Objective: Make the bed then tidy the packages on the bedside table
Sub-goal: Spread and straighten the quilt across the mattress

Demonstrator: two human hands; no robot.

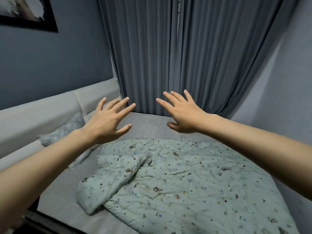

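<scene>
Two bare arms are stretched fwd over the bed, palms down. Left hand and right hand are held above the quilt, fingers spread wide, nothing gripped or touched; hands kept apart w/ a gap between them. Quilt, pale green w/ small printed figures, is seen rumpled below both hands, its left edge folded back on itself. Pillow lies left of quilt, against headboard. Curtains hang beyond quilt. No packages or bedside table are seen.
</scene>
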